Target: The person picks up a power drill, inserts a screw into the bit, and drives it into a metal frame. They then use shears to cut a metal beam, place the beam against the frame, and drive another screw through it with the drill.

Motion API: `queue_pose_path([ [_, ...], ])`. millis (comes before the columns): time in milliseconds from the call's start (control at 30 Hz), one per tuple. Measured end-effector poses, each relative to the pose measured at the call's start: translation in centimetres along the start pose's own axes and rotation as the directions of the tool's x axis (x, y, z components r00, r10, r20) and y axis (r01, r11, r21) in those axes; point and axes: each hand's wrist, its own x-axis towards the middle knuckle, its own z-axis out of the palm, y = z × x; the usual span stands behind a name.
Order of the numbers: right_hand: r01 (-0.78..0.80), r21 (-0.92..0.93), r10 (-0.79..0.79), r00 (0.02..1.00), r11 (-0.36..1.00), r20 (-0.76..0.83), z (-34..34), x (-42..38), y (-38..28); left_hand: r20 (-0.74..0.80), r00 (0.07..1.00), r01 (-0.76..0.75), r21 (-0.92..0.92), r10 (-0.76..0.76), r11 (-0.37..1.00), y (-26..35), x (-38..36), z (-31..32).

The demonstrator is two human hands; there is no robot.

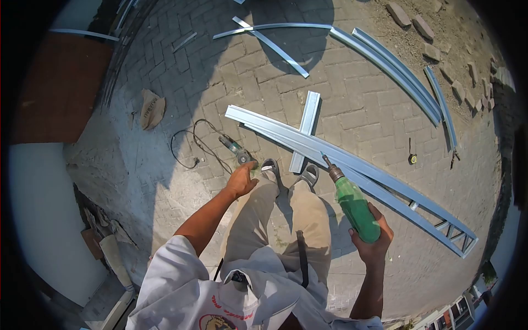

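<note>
My right hand [374, 237] is wrapped around the rear of a green power drill [355, 209]. The drill's chuck and bit point up and left over the metal channels. My left hand [240, 180] hangs in front of my left leg with thumb and forefinger apart, and nothing shows in it. Just beyond its fingertips, a green angle grinder [236, 149] lies on the paving with its dark cord [193, 132] looped to the left. Long silvery metal channels [330, 155] lie diagonally past my feet, across a short channel piece [310, 113].
A yellow tape measure [412, 159] lies on the pavers at right. More metal channels [385, 71] curve across the far side, near loose bricks [423, 26]. A crumpled paper bag [152, 110] is at left. A truss end [459, 236] with cross braces lies at lower right.
</note>
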Motion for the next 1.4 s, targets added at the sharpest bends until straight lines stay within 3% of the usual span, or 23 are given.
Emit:
queue_pose_path([
  [100, 0.137, -0.107, -0.146, 0.986, 0.985, -0.08, 3.8, 5.9, 7.0, 0.041, 0.995, 0.086, 0.131, -0.093, 0.988, -3.3, 9.0, 3.2],
  [167, 0.158, -0.164, -0.182, 0.973, 0.974, -0.14, 6.2, 8.7, 11.2, 0.04, 0.999, -0.011, 0.257, 0.001, 0.966, -7.4, 14.7, 5.9],
  [367, 0.011, -0.079, -0.034, 0.958, 0.997, -0.285, 11.2, 15.8, 19.9, 0.136, 0.976, -0.215, 0.68, 0.167, 0.701, -12.7, 27.2, 9.6],
  [567, 0.053, -0.095, -0.088, 0.905, 0.994, -0.416, 14.5, 20.1, 25.3, 0.284, 0.952, -0.303, 0.811, 0.117, 0.501, -14.6, 33.0, 11.3],
  [633, 0.085, -0.156, -0.147, 0.882, 0.984, -0.447, 15.4, 21.0, 27.1, 0.28, 0.944, -0.329, 0.805, 0.174, 0.494, -15.7, 34.4, 12.1],
  [733, 0.125, -0.064, -0.14, 0.879, 0.99, -0.456, 15.8, 22.2, 28.5, 0.251, 0.921, -0.373, 0.79, 0.299, 0.487, -18.1, 35.8, 13.1],
  [833, 0.153, -0.104, -0.184, 0.85, 0.983, -0.493, 15.5, 22.8, 29.5, 0.235, 0.904, -0.398, 0.767, 0.357, 0.502, -19.0, 36.3, 13.2],
  [1000, 0.241, -0.211, -0.321, 0.712, 0.947, -0.625, 13.3, 21.9, 29.7, 0.203, 0.839, -0.484, 0.703, 0.505, 0.521, -18.7, 35.9, 12.7],
  [1233, 0.144, -0.385, -0.404, 0.488, 0.912, -0.774, 6.1, 14.2, 28.2, 0.328, 0.892, -0.451, 0.693, 0.311, 0.562, -17.6, 37.3, 11.4],
  [1300, 0.054, -0.406, -0.388, 0.431, 0.912, -0.815, 4.5, 10.8, 27.5, 0.364, 0.871, -0.49, 0.701, 0.331, 0.518, -17.5, 38.4, 11.0],
  [1400, -0.081, -0.436, -0.389, 0.33, 0.896, -0.86, 2.9, 5.7, 27.2, 0.443, 0.823, -0.566, 0.591, 0.354, 0.575, -18.6, 40.5, 10.6],
])
